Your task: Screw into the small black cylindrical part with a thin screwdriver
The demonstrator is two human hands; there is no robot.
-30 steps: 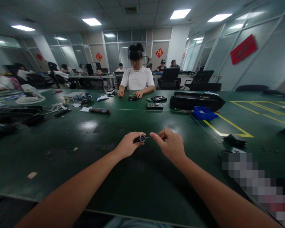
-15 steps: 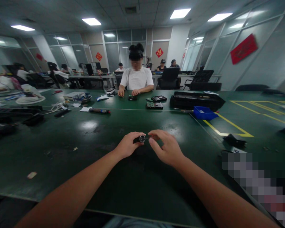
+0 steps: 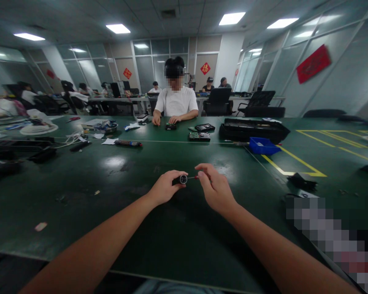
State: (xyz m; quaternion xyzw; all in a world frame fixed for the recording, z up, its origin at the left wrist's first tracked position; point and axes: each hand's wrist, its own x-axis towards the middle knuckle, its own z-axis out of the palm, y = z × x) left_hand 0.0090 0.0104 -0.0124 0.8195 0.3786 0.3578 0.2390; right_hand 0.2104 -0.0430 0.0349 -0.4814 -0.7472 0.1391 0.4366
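Observation:
Over the middle of the dark green table (image 3: 159, 249), my left hand (image 3: 164, 187) grips a short black cylinder (image 3: 183, 179) between thumb and fingers. Its round, silver-rimmed end faces me, and dark parts show inside the rim. My right hand (image 3: 217, 190) is closed around a small screwdriver (image 3: 196, 177); a bit of red shows at the fingertips, and the rest of the handle is hidden. The thin metal shaft runs left to the cylinder's side. Whether its tip is in a screw is too small to tell.
Across the table a person (image 3: 176, 102) in a white shirt handles a small device (image 3: 171, 127). Nearby lie a circuit-board unit (image 3: 199, 136), a long black housing (image 3: 253, 130) and a blue bin (image 3: 263, 145). A pen-like tool (image 3: 128, 143) and cables (image 3: 75, 139) lie to the left.
My right hand's fingers loosened and spread around the screwdriver, then drew slightly right and closed, exposing its red part. My left hand and the cylinder have stayed in place.

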